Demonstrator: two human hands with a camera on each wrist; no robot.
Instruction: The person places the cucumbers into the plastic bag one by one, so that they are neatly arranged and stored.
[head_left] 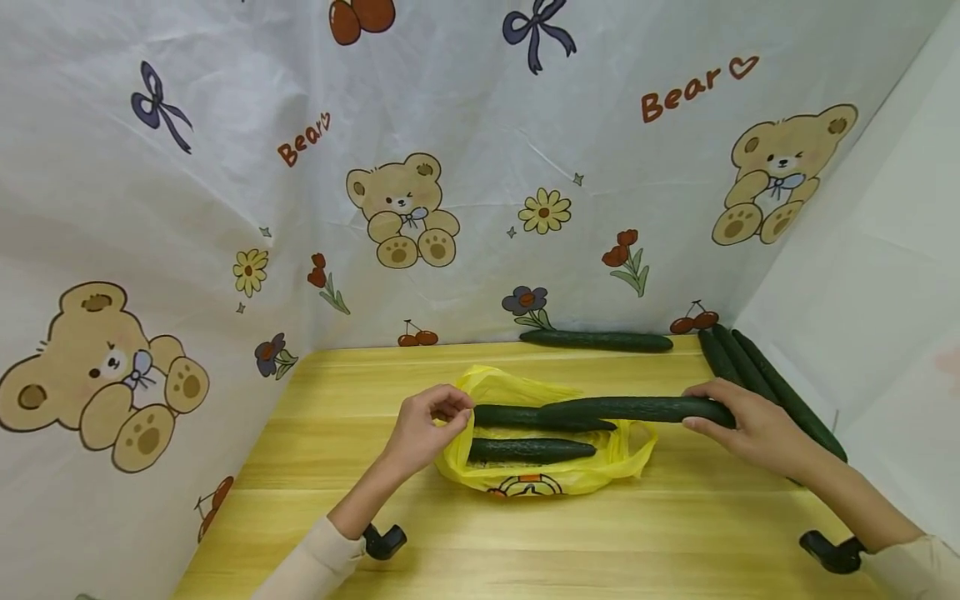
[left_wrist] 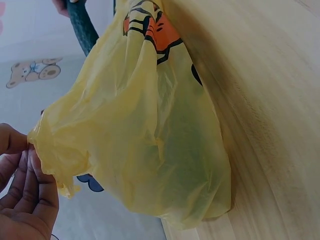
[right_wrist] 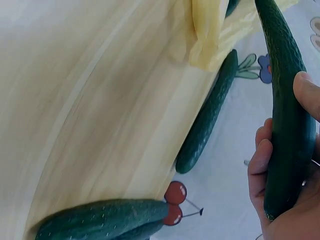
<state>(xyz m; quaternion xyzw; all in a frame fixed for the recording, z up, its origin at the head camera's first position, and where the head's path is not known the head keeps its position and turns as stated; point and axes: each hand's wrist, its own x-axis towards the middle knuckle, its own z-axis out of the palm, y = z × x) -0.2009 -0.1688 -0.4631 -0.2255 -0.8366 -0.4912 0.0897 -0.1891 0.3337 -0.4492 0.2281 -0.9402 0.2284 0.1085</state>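
Observation:
A yellow plastic bag (head_left: 592, 482) lies open on the table with two cucumbers inside, a rear cucumber (head_left: 504, 415) and a front cucumber (head_left: 525, 451). My left hand (head_left: 429, 427) pinches the bag's left edge between thumb and fingers; the left wrist view shows the pinched film (left_wrist: 60, 145) pulled up. My right hand (head_left: 757, 421) grips one end of another cucumber (head_left: 637, 408). Its far end reaches over the bag's opening, above the rear cucumber; whether the two touch I cannot tell. In the right wrist view, fingers and thumb wrap around this cucumber (right_wrist: 290, 125).
One cucumber (head_left: 596, 341) lies along the table's back edge. Several more cucumbers (head_left: 780, 387) lie side by side at the right, partly behind my right hand. Patterned sheeting (head_left: 465, 108) stands behind the wooden table (head_left: 315, 467), and a white panel (head_left: 885, 275) rises at the right.

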